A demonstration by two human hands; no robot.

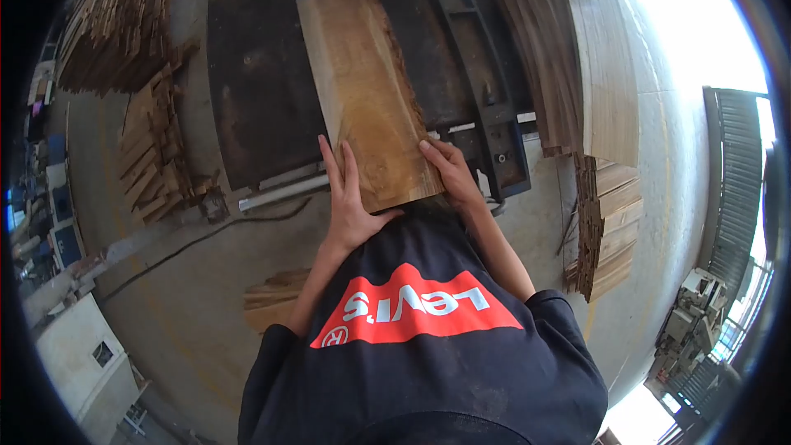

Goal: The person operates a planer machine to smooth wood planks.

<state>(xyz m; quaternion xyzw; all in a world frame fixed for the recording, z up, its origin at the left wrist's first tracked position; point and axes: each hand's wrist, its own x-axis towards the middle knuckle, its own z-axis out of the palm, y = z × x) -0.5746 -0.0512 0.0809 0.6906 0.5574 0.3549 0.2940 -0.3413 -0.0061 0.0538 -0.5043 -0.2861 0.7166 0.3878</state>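
Observation:
A wooden board [362, 91] with a rough bark edge on its right side lies lengthwise over a dark machine bed [255, 74], its near end close to my body. My left hand [350, 210] holds the board's near left corner, with straight fingers along the left side and the thumb at the near end. On the opposite side, my right hand [455, 175] grips the bark edge near the same end. Its thumb rests on the top face, and its other fingers are partly hidden below the edge.
Tall stacks of boards stand at the right [606, 74] and far left [115, 25]. Lower wood piles lie at the left [152, 148], the right [614, 222] and behind my left arm [276, 297]. A dark metal rail [474, 58] runs beside the board. A cable [198, 235] crosses the floor.

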